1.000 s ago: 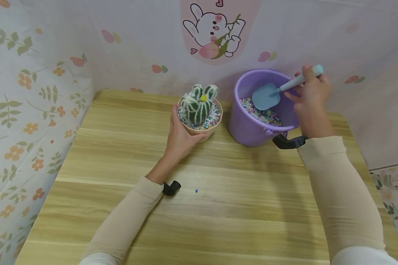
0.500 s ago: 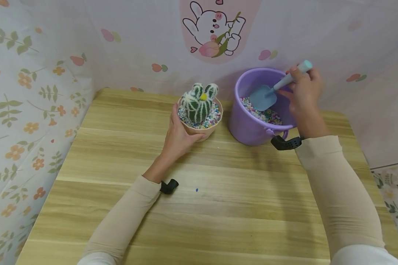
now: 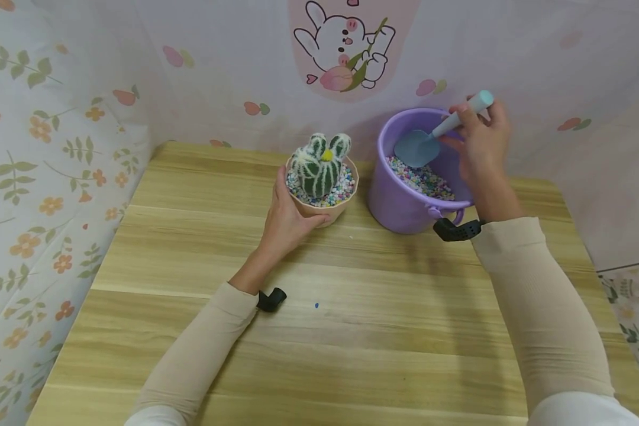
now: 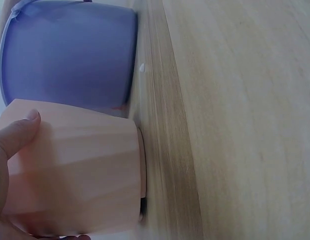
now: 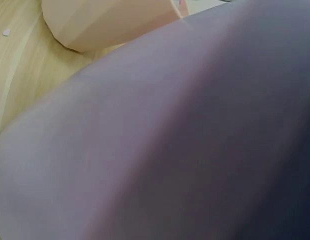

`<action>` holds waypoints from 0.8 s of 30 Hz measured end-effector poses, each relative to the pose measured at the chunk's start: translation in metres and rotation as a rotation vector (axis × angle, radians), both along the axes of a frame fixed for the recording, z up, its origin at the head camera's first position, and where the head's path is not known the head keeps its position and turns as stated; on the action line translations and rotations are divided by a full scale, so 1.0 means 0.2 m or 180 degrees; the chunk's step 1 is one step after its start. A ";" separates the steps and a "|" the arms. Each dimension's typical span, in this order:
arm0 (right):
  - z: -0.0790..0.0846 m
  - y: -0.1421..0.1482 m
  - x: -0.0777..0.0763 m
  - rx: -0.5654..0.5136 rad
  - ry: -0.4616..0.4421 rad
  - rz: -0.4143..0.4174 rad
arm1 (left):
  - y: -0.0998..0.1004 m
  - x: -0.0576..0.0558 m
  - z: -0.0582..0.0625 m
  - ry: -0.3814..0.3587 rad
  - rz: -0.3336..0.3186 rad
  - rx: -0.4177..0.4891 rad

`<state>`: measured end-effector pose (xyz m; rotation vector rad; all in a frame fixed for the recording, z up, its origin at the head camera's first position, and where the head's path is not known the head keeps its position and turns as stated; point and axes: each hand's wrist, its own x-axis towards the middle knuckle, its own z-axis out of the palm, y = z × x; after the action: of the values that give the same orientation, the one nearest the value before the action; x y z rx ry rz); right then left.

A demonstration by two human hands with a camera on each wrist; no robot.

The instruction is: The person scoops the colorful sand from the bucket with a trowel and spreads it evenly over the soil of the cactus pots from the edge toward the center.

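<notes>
My left hand (image 3: pixel 290 216) grips a peach-coloured flower pot (image 4: pixel 80 165) from its near left side, thumb across the front. Inside the pot, a green-and-white knitted cactus (image 3: pixel 319 168) with a yellow flower stands among small multicoloured pebbles (image 3: pixel 344 188). On the right, my right hand (image 3: pixel 484 139) holds a light blue hand trowel (image 3: pixel 418 148) by its handle, fingers curled round it. The trowel's blade is inside a purple bucket (image 3: pixel 404 210), low near the multicoloured pebbles (image 3: pixel 423 180) at its bottom. The bucket's wall fills most of the right wrist view.
Pot and bucket stand side by side at the back of a wooden table (image 3: pixel 362 343), against a printed cloth backdrop (image 3: pixel 207 71). A blue pebble (image 3: pixel 316 305) lies in mid-table, and a white pebble (image 4: pixel 142 67) lies near the bucket.
The right hand has moved left with the trowel, shifting the blade leftward and back inside the bucket. The left hand and the pot have stayed put.
</notes>
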<state>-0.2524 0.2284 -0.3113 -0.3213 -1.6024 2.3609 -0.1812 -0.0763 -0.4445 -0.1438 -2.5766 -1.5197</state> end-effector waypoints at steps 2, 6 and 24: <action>0.00 0.00 0.00 0.0029 0.0029 0.0033 | 0.00 0.00 0.00 0.0011 -0.0006 0.0002; -0.01 0.00 0.00 0.0031 0.0054 0.0026 | 0.00 0.00 0.00 0.0020 -0.0013 0.0026; -0.02 -0.03 0.00 0.0595 0.0153 0.0406 | 0.00 0.00 -0.01 0.0068 -0.0032 0.0082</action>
<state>-0.2517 0.2233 -0.3159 -0.1261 -1.8537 2.2657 -0.1814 -0.0763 -0.4461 -0.1694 -2.5425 -1.5457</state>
